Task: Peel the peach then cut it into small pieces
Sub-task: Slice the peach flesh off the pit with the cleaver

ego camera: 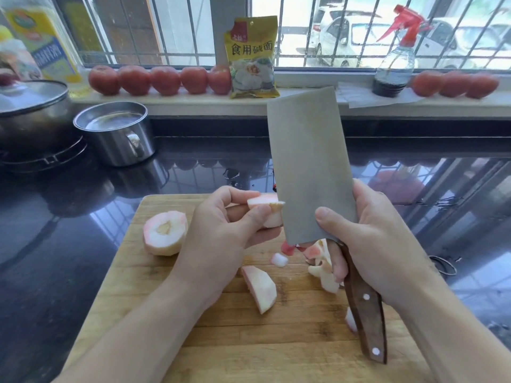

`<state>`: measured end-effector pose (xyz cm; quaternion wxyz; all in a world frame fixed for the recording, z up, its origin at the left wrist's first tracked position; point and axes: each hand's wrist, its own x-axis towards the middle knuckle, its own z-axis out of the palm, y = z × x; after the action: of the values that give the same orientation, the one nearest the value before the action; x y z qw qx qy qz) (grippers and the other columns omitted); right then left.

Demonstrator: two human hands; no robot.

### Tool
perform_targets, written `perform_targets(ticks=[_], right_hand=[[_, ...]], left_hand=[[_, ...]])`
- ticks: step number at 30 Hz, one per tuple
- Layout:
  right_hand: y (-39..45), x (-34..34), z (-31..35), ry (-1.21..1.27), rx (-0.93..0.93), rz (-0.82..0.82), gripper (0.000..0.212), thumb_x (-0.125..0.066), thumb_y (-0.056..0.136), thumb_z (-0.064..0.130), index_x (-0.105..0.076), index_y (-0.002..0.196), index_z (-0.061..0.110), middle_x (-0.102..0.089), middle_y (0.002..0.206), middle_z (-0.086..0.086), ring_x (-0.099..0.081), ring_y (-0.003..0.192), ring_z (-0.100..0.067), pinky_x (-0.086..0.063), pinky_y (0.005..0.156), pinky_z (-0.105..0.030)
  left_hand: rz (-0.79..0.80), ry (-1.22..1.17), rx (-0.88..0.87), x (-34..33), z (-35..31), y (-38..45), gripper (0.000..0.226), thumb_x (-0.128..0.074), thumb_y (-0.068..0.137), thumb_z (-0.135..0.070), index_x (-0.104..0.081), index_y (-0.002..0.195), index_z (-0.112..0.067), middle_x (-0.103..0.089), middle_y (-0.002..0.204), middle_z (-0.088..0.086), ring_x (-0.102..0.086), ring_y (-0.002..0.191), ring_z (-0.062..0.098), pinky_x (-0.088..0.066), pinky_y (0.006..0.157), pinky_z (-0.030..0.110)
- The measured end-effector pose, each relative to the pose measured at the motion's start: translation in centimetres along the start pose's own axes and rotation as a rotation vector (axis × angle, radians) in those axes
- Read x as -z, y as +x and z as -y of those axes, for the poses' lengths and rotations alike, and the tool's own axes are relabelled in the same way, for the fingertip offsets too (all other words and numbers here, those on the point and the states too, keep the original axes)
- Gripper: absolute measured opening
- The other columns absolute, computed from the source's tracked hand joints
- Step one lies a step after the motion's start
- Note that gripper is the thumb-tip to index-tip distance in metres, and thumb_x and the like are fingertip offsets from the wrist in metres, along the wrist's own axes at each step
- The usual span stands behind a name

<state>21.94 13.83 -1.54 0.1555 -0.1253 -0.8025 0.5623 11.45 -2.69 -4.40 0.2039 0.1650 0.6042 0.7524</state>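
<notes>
My left hand (229, 230) holds a peeled peach piece (266, 207) above the wooden cutting board (193, 349). My right hand (378, 244) grips a cleaver (309, 167) by its wooden handle, thumb on the flat of the blade. The blade stands upright with its edge against the held piece. A peeled peach half (165, 236) with the pit hollow showing lies on the board's left. A peach wedge (261, 288) lies in the board's middle. Small cut pieces (322, 266) sit under the cleaver, partly hidden by it.
A steel pot (116, 132) with water stands at the back left beside a lidded pan (30, 111) on the stove. Tomatoes (160, 80), a yellow packet (253, 56) and a spray bottle (395, 64) line the windowsill. The black countertop (55, 230) surrounds the board.
</notes>
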Motion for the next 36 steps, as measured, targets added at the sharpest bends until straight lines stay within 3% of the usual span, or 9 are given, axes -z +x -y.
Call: perform_targets(ticks=[7, 17, 23, 30, 36], right_hand=[[-0.2, 0.2, 0.4, -0.038, -0.028, 0.043, 0.025, -0.054, 0.102, 0.011, -0.057, 0.121, 0.029, -0.058, 0.046, -0.013, -0.050, 0.036, -0.025, -0.047, 0.050, -0.017], [-0.3, -0.3, 0.8, 0.039, -0.062, 0.001, 0.022, -0.053, 0.104, 0.013, -0.056, 0.123, 0.024, -0.062, 0.049, 0.002, -0.048, 0.037, -0.022, -0.049, 0.048, -0.020], [-0.3, -0.5, 0.7, 0.127, -0.098, -0.006, 0.022, -0.053, 0.103, 0.011, -0.059, 0.121, 0.022, -0.054, 0.046, -0.011, -0.045, 0.036, -0.024, -0.046, 0.046, -0.024], [-0.6, -0.6, 1.3, -0.054, 0.000, -0.009, 0.024, -0.053, 0.103, 0.010, -0.056, 0.120, 0.027, -0.062, 0.050, 0.011, -0.051, 0.036, -0.021, -0.050, 0.045, -0.023], [-0.5, -0.4, 0.9, 0.083, -0.068, -0.020, 0.023, -0.053, 0.104, 0.012, -0.057, 0.124, 0.022, -0.060, 0.048, -0.001, -0.047, 0.035, -0.020, -0.048, 0.045, -0.025]], left_hand=[[0.048, 0.031, 0.073, 0.2, -0.2, 0.0, 0.014, -0.067, 0.096, -0.005, -0.063, 0.109, -0.002, -0.079, 0.098, 0.015, -0.078, 0.096, 0.030, -0.064, 0.081, 0.039], [0.007, -0.071, 0.054, -0.8, -0.2, -0.3, 0.014, -0.065, 0.097, -0.004, -0.062, 0.110, -0.001, -0.079, 0.100, 0.014, -0.078, 0.097, 0.030, -0.064, 0.082, 0.038], [0.022, -0.137, 0.101, -0.5, -0.4, -0.1, 0.013, -0.064, 0.096, -0.001, -0.061, 0.109, -0.003, -0.079, 0.102, 0.016, -0.077, 0.098, 0.030, -0.063, 0.078, 0.034], [0.050, -0.173, 0.148, -0.4, -0.4, 0.0, 0.014, -0.063, 0.095, 0.000, -0.059, 0.108, -0.003, -0.079, 0.098, 0.017, -0.078, 0.091, 0.027, -0.064, 0.079, 0.036], [0.065, -0.145, 0.098, -0.4, -0.6, -0.1, 0.021, -0.069, 0.086, -0.007, -0.061, 0.105, -0.004, -0.078, 0.101, 0.018, -0.078, 0.094, 0.030, -0.064, 0.079, 0.036]])
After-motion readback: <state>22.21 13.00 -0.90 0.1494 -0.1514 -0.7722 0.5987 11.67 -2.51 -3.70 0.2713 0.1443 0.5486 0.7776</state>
